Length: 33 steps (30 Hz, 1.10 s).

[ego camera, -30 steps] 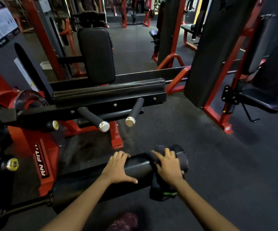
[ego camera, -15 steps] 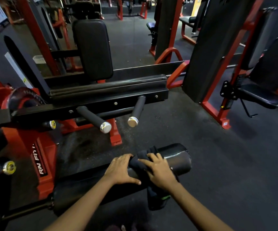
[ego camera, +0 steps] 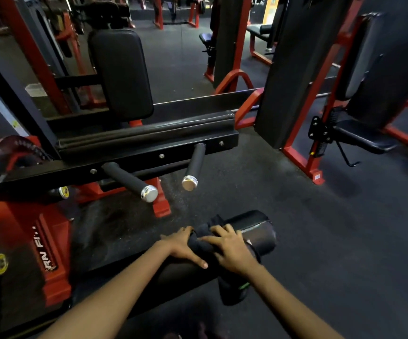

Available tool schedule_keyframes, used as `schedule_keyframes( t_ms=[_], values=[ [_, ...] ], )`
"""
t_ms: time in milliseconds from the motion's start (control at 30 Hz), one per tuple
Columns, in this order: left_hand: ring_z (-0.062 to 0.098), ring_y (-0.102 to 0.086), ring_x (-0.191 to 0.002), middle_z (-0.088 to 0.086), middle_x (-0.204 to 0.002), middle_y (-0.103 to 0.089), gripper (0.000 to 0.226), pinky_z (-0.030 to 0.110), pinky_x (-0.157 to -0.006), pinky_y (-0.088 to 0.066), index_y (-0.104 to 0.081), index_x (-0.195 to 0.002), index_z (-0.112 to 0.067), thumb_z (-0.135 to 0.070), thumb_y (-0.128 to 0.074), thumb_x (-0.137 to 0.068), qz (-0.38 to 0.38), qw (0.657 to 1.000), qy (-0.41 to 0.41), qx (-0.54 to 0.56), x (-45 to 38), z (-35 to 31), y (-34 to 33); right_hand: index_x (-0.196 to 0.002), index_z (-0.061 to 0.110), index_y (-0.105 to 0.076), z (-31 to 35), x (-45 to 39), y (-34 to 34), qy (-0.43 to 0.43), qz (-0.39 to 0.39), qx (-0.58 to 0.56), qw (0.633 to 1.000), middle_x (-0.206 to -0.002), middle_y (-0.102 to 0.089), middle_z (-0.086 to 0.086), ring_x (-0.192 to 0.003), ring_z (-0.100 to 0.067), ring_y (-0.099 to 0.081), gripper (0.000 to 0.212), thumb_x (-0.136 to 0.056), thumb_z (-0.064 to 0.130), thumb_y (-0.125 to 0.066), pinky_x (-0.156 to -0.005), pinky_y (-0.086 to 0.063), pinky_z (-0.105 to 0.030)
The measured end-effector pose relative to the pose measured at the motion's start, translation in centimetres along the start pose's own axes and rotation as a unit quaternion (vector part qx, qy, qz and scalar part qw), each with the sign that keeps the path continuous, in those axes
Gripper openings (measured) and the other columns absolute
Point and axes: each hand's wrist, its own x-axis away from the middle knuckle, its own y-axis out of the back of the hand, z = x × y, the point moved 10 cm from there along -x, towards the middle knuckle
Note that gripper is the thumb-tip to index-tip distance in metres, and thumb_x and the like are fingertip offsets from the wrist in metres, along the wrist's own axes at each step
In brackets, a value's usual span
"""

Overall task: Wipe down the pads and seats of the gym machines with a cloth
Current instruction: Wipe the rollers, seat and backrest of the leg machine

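Note:
A black roller pad (ego camera: 254,231) lies across the lower middle of the view, its free end pointing right. A dark cloth (ego camera: 204,237) is draped over the roller and hangs down below it. My right hand (ego camera: 232,249) lies flat on the cloth with spread fingers and presses it against the pad. Just to its left, my left hand (ego camera: 182,245) rests on the roller with its fingers over the top and its thumb stretched along the front, touching the cloth's edge.
Behind the roller stands a red-and-black machine with a long bench pad (ego camera: 146,133), an upright back pad (ego camera: 122,72) and two handles (ego camera: 129,181). A black seat (ego camera: 362,137) on a red frame is at the right. Dark rubber floor (ego camera: 320,241) lies right of the roller.
My right hand has slid the cloth left along the roller from its free end until it meets my left hand. The left hand has stayed in place.

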Motion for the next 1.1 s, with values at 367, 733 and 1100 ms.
schedule_keyframes(
  t_ms=[367, 733, 1100],
  values=[
    [0.026, -0.031, -0.136, 0.004, -0.150, -0.029, 0.132, 0.049, -0.111, -0.027, -0.012, -0.149, -0.020, -0.073, -0.077, -0.047, -0.073, 0.995, 0.030, -0.057, 1.0, -0.6, -0.9, -0.139, 0.041, -0.041, -10.2, 2.2, 2.6, -0.240, -0.100, 0.038, 0.965, -0.132, -0.042, -0.006, -0.118, -0.030, -0.040, 0.051, -0.090, 0.032, -0.051, -0.090, -0.039, -0.043],
    [0.031, -0.008, -0.145, 0.009, -0.157, -0.007, 0.131, 0.062, -0.112, -0.009, 0.005, -0.151, -0.012, -0.073, -0.068, -0.061, -0.159, 0.974, 0.062, -0.150, 3.6, -2.6, -2.1, -0.138, 0.036, -0.044, -15.0, 0.6, 3.8, -0.281, -0.113, 0.005, 0.953, -0.129, -0.041, -0.008, -0.117, -0.032, -0.039, 0.046, -0.093, 0.041, -0.049, -0.091, -0.042, -0.043],
    [0.029, -0.008, -0.145, 0.005, -0.158, -0.009, 0.125, 0.056, -0.116, -0.006, -0.004, -0.151, -0.010, -0.077, -0.062, -0.064, -0.189, 0.975, 0.087, -0.076, 1.4, -6.6, -1.5, -0.128, 0.034, -0.053, -11.1, 2.8, 2.2, 0.011, -0.118, 0.037, 0.992, -0.106, -0.058, -0.007, -0.084, -0.029, -0.057, 0.061, -0.068, 0.035, -0.064, -0.059, -0.048, -0.037]
  ],
)
